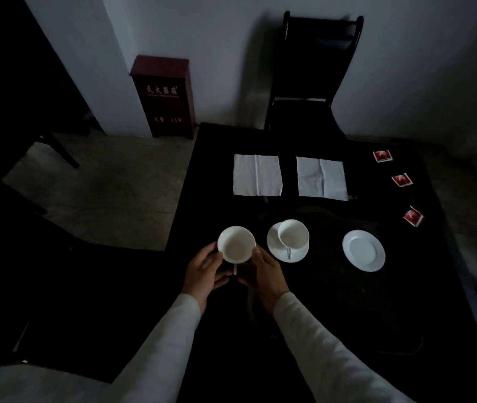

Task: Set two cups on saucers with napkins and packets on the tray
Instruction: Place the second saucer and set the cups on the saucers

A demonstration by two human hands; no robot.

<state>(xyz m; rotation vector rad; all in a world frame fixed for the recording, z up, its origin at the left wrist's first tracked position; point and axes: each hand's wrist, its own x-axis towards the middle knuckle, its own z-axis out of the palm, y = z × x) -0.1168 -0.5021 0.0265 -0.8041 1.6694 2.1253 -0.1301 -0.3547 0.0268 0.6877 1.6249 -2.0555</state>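
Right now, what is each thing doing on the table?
Held cup: empty, in both hands.
Left hand: closed on the held cup.
Right hand: closed on the held cup.
Second cup: empty, on a saucer.
Bare saucer: no cup.
Two napkins: lying flat.
Three packets: lying apart, unopened as far as shows.

Pretty dim shot, but the finishes can still be made out. The held cup (236, 244), the second cup (293, 234) and both saucers (277, 249) (363, 250) look like smooth white glazed ceramic, slightly glossy. The two napkins (257, 175) (322, 178) are seen as thin matt paper, creased down the fold. The three red packets (382, 156) (402, 180) (413, 216) seem like shiny printed paper or foil. The surface (217, 175) is covered in matt black cloth. Sleeves (173, 330) look like soft pale knit fabric.
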